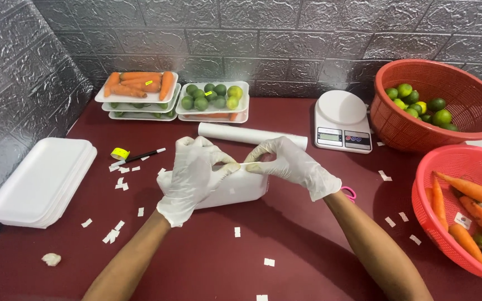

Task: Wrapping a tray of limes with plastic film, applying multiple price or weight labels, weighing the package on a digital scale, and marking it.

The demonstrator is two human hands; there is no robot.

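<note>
Mid-bench, a white foam tray (235,192), judged light and easily dented, is held by the left hand (193,175) and right hand (291,164), fingers pinched narrow on its top edge.

We see a bright, evenly lit scene from overhead, with soft shadows under the forearms on the dark red table (308,239), mild sheen on the grey wall (285,44), and sharp focus throughout.
</note>
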